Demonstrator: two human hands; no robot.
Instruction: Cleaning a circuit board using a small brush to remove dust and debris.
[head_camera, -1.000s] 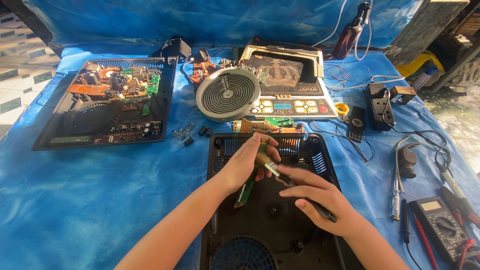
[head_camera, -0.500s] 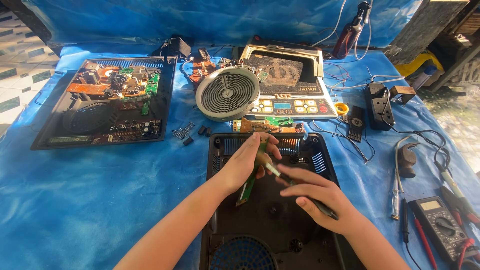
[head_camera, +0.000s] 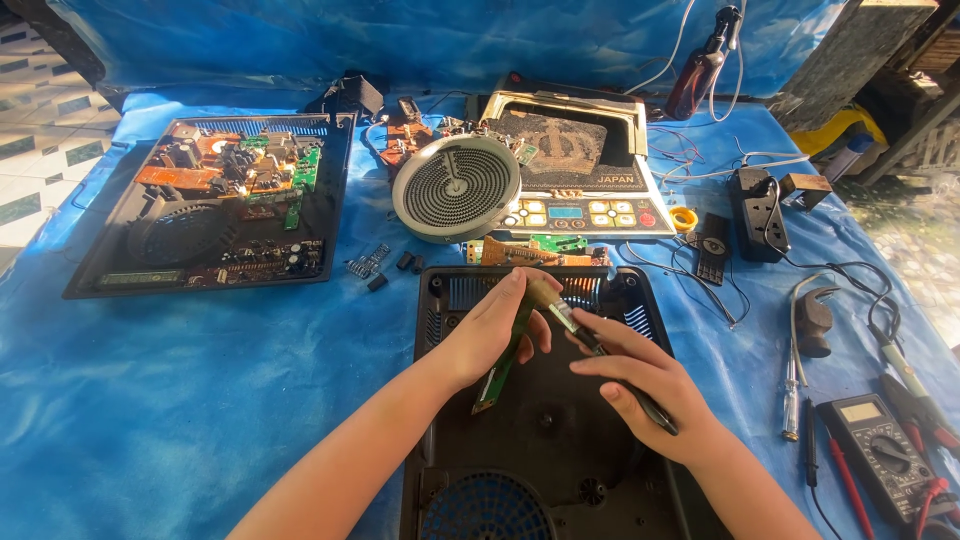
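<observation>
Black lower casing (head_camera: 600, 470): laid open on the table (head_camera: 200, 400) just before the person; a round fan grille is seen at its near edge, vent slots at its far edge; the two hands are held over it.
Left casing tray (head_camera: 110, 250): set at the far left; orange and green circuit boards and a black fan are carried inside it.
Round coil disc (head_camera: 456, 188): rested tilted against the glass top panel (head_camera: 570, 170).
Narrow green circuit board (head_camera: 503, 368): gripped upright-slanted in the left hand (head_camera: 490, 325), fingers wrapped closed around its upper part, lower end shown below the palm.
Small brush (head_camera: 575, 325): held like a pen in the right hand (head_camera: 640, 385), fingers pinched on its dark handle; bristles are laid against the board's top end.
Right side: multimeter (head_camera: 880, 450), screwdriver (head_camera: 792, 395) and power strip (head_camera: 760, 215) are laid well apart from the hands.
Change since earlier frame: the brush tip has been raised from mid-board to the upper end; the right hand has been shifted slightly farther away.
</observation>
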